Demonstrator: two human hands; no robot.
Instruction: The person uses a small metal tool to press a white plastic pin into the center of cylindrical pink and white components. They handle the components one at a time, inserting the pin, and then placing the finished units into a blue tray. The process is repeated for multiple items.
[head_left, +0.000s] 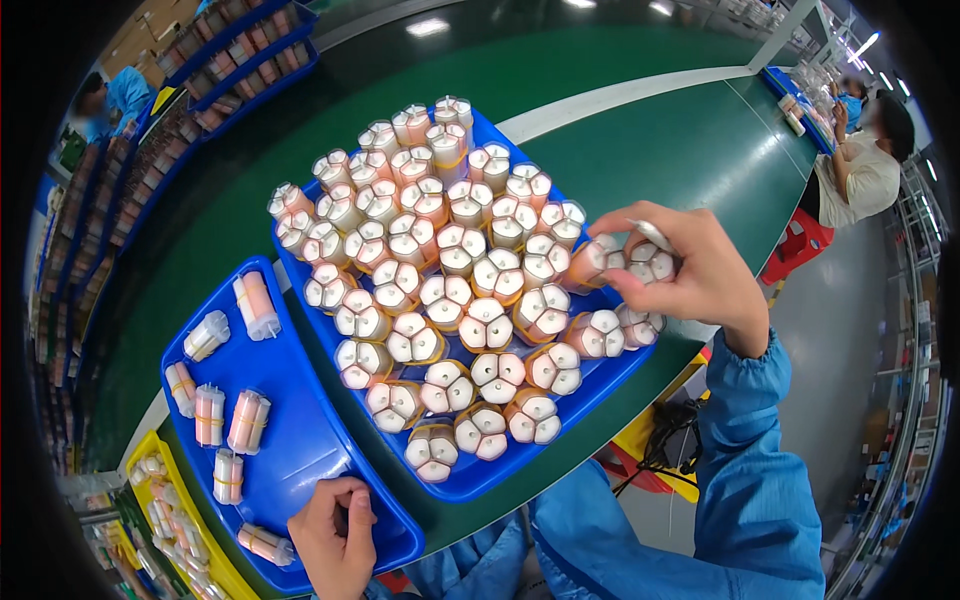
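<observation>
The right hand (690, 265) is pinching a light, rigid banded tube bundle (648, 262) by its capped top, while the left hand (335, 535) is gripping the near tray's rim (400, 545).

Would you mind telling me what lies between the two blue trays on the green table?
In the head view, only a narrow bare strip of green table separates the smaller tray from the larger tray.

Upright bundles (470, 300) pack the big blue tray (600, 385) tight, leaving no gap between them. The near-left blue tray (300, 430) has open floor among 7 scattered bundles. Bare green table (650, 140) lies far and right.
</observation>
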